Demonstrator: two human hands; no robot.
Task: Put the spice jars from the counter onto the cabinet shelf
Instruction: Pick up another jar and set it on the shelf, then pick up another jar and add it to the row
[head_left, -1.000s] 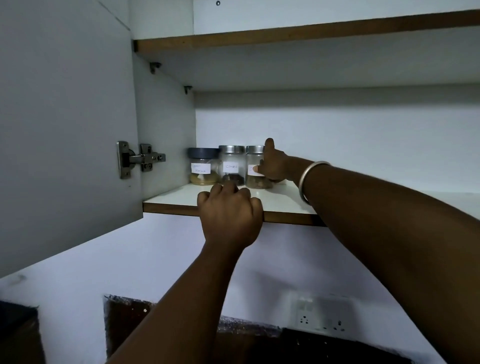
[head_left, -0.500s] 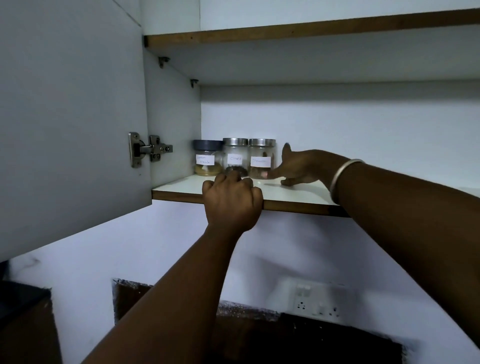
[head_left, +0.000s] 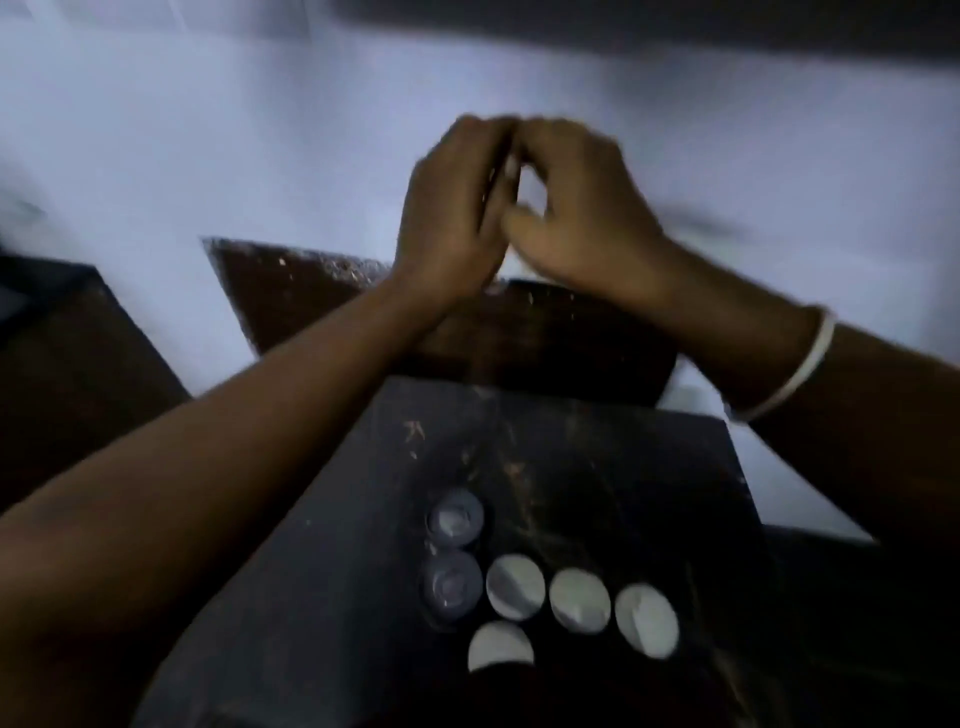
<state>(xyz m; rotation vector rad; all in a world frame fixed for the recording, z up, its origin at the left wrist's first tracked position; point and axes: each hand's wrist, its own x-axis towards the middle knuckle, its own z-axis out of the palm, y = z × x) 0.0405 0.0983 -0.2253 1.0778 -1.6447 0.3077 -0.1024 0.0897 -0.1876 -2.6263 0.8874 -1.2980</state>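
Observation:
Several spice jars stand on the dark counter (head_left: 597, 457), seen from above as round lids. Two have dark lids (head_left: 456, 518) (head_left: 452, 586). The others have silver lids (head_left: 515, 586) (head_left: 580, 600) (head_left: 647, 618) (head_left: 500, 647). My left hand (head_left: 452, 208) and my right hand (head_left: 582, 208) are raised well above and beyond the jars, in front of the white wall. Their curled fingers touch each other and hold nothing. Both hands are blurred. The cabinet shelf and the jars on it are out of view.
A white wall (head_left: 208, 130) rises behind the counter, with a dark brown backsplash panel (head_left: 311, 291) at its foot. A dark band (head_left: 675, 21) crosses the top edge. A dark surface (head_left: 62, 353) lies at the left.
My view has swung down from the cabinet shelf to the counter. Both hands have left the shelf and come together in the air. The right hand has let go of the jar on the shelf.

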